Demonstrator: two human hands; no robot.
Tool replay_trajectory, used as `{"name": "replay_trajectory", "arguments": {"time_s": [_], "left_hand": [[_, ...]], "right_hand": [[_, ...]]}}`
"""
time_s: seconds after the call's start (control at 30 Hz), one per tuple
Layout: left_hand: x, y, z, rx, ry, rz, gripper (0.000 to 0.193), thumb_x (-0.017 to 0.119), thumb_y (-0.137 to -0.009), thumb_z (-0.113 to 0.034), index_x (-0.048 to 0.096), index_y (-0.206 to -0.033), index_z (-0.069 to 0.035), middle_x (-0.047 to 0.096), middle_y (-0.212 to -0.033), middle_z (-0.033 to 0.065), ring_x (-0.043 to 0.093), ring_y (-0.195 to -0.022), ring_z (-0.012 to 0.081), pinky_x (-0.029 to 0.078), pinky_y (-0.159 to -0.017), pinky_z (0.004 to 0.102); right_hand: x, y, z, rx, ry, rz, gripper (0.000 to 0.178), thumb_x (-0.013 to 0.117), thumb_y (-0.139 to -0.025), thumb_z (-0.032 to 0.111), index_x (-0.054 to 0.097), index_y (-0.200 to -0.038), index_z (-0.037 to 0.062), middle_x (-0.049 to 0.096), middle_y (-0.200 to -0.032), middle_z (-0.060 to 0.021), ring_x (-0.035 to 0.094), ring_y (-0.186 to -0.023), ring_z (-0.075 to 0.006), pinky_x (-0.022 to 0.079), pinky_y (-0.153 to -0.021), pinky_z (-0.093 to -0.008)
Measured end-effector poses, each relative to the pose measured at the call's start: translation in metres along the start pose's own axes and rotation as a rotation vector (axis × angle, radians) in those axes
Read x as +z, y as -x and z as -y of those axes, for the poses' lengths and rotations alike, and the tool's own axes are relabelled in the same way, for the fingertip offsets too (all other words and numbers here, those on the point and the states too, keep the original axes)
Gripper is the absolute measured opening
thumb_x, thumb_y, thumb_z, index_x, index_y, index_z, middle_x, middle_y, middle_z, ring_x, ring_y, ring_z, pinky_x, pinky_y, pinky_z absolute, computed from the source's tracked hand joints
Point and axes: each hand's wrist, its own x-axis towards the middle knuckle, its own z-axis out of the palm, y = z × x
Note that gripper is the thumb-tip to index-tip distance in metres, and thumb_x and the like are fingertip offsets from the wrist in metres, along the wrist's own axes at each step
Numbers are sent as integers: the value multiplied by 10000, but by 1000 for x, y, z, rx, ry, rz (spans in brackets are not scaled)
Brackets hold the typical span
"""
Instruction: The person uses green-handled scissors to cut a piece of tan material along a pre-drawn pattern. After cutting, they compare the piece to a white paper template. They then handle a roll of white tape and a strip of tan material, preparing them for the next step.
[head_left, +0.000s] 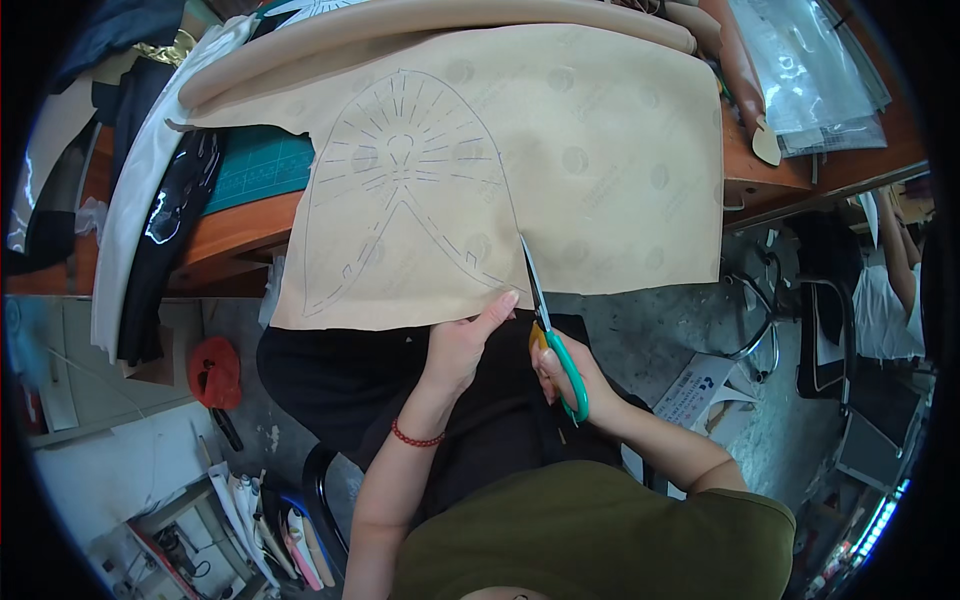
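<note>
A tan sheet (620, 190), leather-like with faint round marks, lies over the table and hangs past its front edge towards my lap. On its left half is a drawn arched outline filled with short dashes radiating from a small loop. My left hand (460, 345) pinches the sheet's near edge between the thumb on top and fingers hidden underneath. Just to its right, my right hand (590, 385) grips scissors (566, 365) with green and yellow handles. The blades point away from me, at the sheet's near edge, with the tip by the outline's right side. One blade is mostly hidden.
The sheet's rolled part (430, 28) lies across the back of the wooden table (225, 245). A green cutting mat (260, 165) shows at left, beside draped white material (150, 190) and black material. Clear plastic packages (800, 70) lie back right. A chair (835, 350) stands at right.
</note>
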Motion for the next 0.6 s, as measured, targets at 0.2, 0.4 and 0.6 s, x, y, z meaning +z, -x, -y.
{"name": "replay_trajectory", "arguments": {"time_s": [0.2, 0.4, 0.6], "left_hand": [[11, 3, 3, -33, -6, -13, 140, 705, -856, -73, 643, -969, -18, 645, -900, 46, 598, -816, 127, 495, -756, 271], [9, 5, 1, -39, -20, -1, 134, 703, -859, -83, 646, -961, -15, 648, -895, 49, 598, -809, 126, 491, -755, 264], [3, 6, -1, -39, -52, 23, 186, 689, -880, -119, 654, -1021, -3, 653, -928, 33, 590, -830, 106, 490, -752, 241]], "right_hand": [[-5, 9, 4, -69, 58, -40, 396, 474, -984, 438, 467, -884, 54, 449, -629, 1, 487, -511, -79, 419, -475, -245], [-2, -8, 11, -29, 17, -35, 492, 444, -963, 535, 472, -930, 46, 429, -670, 2, 450, -540, -78, 407, -504, -227], [2, -13, 13, -26, -46, -23, 483, 447, -969, 517, 461, -836, 53, 412, -599, 1, 424, -460, -84, 383, -430, -227]]}}
